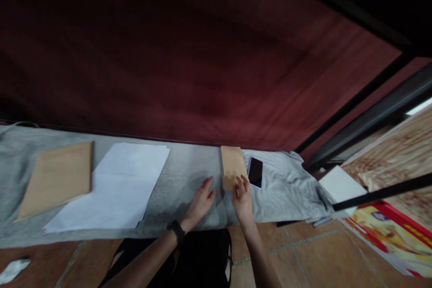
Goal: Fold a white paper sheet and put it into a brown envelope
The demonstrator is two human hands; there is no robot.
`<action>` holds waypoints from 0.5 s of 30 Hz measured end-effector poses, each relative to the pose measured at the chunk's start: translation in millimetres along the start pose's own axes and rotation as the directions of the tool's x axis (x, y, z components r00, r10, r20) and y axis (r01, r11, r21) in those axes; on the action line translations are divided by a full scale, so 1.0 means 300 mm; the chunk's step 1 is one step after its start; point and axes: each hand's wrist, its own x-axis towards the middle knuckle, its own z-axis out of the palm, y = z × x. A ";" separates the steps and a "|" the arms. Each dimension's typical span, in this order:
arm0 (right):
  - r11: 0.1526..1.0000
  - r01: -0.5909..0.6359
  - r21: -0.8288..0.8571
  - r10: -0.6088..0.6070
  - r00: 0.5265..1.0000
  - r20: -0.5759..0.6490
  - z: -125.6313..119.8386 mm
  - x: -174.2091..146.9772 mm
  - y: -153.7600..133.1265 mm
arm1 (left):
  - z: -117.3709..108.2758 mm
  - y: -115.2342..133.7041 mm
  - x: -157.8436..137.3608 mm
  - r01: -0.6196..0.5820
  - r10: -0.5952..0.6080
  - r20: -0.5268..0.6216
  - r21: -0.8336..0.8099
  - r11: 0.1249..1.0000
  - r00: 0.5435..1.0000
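A small tan rectangular paper piece [232, 164], which looks like an envelope or a pad, lies lengthwise on the grey cloth [189, 162]. My right hand [242, 198] is at its near right corner, fingers slightly bent and apart, over or touching it; I cannot tell which. To the left of it, my left hand [200, 201] hovers near the cloth with thumb and fingers spread, holding nothing. A dark watch [176, 231] is on that wrist. Just right of the tan paper lies a phone [255, 172] with a dark screen and pale rim.
White paper sheets [114, 184] lie left, partly under or beside a larger brown paper stack or envelope [60, 173]. A dark red panel [189, 76] rises behind the cloth. At right are black metal bars [351, 103], a white board [342, 184] and a printed red-yellow box [391, 231].
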 end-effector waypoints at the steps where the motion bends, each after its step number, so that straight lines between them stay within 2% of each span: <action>1: 0.999 0.020 -0.038 -0.019 0.999 0.026 -0.004 -0.030 -0.006 | -0.012 -0.019 -0.040 -0.092 0.091 0.025 0.072 0.993 0.996; 3: 0.993 0.040 -0.107 -0.032 0.997 0.074 -0.012 -0.059 -0.015 | -0.028 -0.049 -0.101 -0.226 0.222 0.038 0.179 0.958 0.974; 5: 0.984 0.053 -0.172 -0.035 0.994 0.104 -0.019 -0.055 -0.019 | -0.035 -0.066 -0.133 -0.308 0.306 0.049 0.247 0.919 0.951; 9: 0.968 0.055 -0.243 -0.027 0.993 0.116 -0.019 -0.003 -0.024 | -0.038 -0.063 -0.139 -0.364 0.370 0.034 0.288 0.886 0.928; 15: 0.964 0.071 -0.257 -0.043 0.993 0.113 0.001 0.033 -0.035 | -0.037 -0.052 -0.135 -0.403 0.413 0.029 0.290 0.868 0.910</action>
